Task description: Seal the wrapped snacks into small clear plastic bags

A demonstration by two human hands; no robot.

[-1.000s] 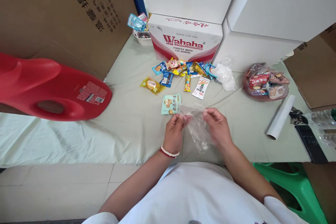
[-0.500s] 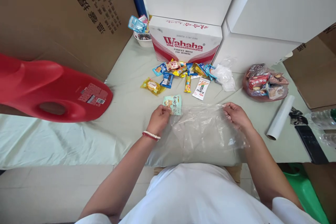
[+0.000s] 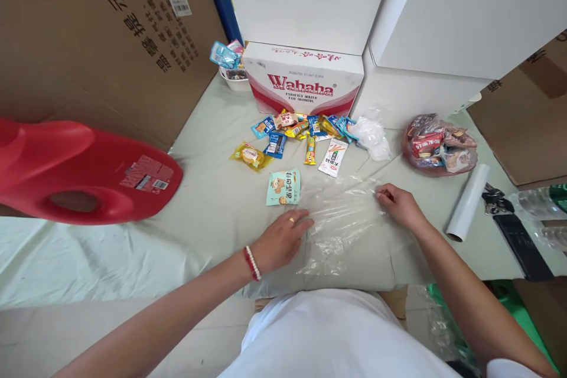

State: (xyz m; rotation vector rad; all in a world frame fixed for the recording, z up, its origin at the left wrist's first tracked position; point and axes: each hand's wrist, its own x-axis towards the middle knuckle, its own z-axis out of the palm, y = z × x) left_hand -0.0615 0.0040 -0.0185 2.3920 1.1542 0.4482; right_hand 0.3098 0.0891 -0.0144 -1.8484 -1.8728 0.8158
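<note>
A clear plastic bag (image 3: 341,224) lies flat and wrinkled along the near side of the table. My left hand (image 3: 281,242) rests on its left part, fingers stretched out and holding nothing. At the bag's upper right corner, my right hand (image 3: 396,204) pinches the film between thumb and fingers. Just beyond my left hand lies a mint green snack packet (image 3: 283,188) with a cartoon animal on it. Farther back are a white snack packet (image 3: 333,157), a yellow-wrapped snack (image 3: 250,155), a blue packet (image 3: 275,144) and several other small wrapped snacks.
A Wahaba-style red and white carton (image 3: 305,80) stands at the back. Left is a large red jug (image 3: 110,189). To the right are a crumpled plastic bag (image 3: 372,136), a bag of snacks (image 3: 427,144), a white roll (image 3: 467,204), keys (image 3: 498,199) and a black phone-like object (image 3: 522,246).
My left hand has let go of the mint green packet, which now lies on the table, and moved nearer onto the bag. The bag lies flatter. My right hand still pinches its corner.
</note>
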